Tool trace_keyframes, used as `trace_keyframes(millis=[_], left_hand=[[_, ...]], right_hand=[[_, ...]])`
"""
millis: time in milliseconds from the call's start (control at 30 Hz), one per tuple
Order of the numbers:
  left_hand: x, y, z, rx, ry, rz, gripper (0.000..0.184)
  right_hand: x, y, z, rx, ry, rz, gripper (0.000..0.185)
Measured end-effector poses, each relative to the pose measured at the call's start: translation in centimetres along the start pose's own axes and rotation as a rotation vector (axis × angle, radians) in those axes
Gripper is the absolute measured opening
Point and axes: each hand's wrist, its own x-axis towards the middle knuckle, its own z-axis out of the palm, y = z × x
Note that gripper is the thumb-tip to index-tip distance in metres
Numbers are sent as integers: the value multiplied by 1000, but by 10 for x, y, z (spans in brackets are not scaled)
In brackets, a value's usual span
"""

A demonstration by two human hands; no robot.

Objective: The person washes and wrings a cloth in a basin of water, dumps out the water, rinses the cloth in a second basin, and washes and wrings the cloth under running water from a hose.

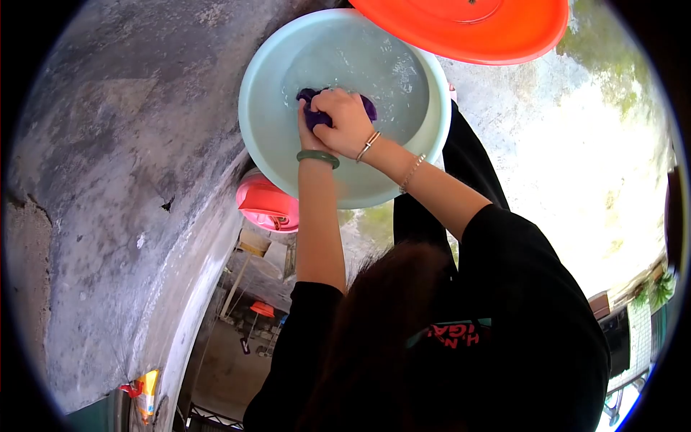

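Purple cloth lies bunched between two hands over the water, left of the centre of a pale basin. Mottled grey concrete fills the left side of the view, its surface stained and scuffed. At the lower right spreads the person's black shirt, with pink lettering on it, and long dark hair hangs beside the lettering. The round pale blue-green basin takes up the upper middle and holds clear water with bright glints. Across its upper right edge reaches a red-orange basin, cut off by the top of the view; whether the two touch, I cannot tell. Black trousers show to the right of the pale basin, and a pink container sits just beyond its lower left rim, partly hidden.

The right hand is closed over the top of the cloth, fingers curled down into it. The left hand cups the cloth's near left side, most of its fingers hidden. How much of the cloth is under water is unclear. A yellow-and-red packet stands out at the lower left. Smallest are a green bangle on the left wrist and two thin bracelets on the right arm.
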Motion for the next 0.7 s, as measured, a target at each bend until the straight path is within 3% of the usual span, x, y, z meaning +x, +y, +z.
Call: trace_keyframes(millis=[33, 133, 233, 333, 367, 433, 500, 600, 700], left_hand=[[-3, 10, -7, -115, -384, -108, 36], [-25, 22, -1, -52, -278, -86, 37], [-52, 11, 27, 1, -130, -22, 38], [-69, 1, 45, 34, -10, 54, 39], [-73, 1, 47, 70, -17, 66, 40], [-76, 4, 49, 199, -102, 88, 37], [-84, 4, 55, 232, 44, 141, 37], [-85, 6, 58, 415, 48, 227, 33], [-81, 0, 57, 506, 33, 355, 30]], right_hand=[[-3, -13, -5, 86, -101, -5, 21], [-15, -56, -19, 195, -179, -167, 23], [-19, -68, -24, 120, -86, -233, 31], [-14, -56, -19, 17, 194, -159, 40], [-14, -52, -17, -7, 245, -50, 47], [-12, -38, -9, 242, 237, 182, 53], [-14, -30, -9, 612, 99, 471, 62], [-12, -21, -25, 1082, -229, 822, 59], [-6, -23, -35, 1058, -230, 976, 48]])
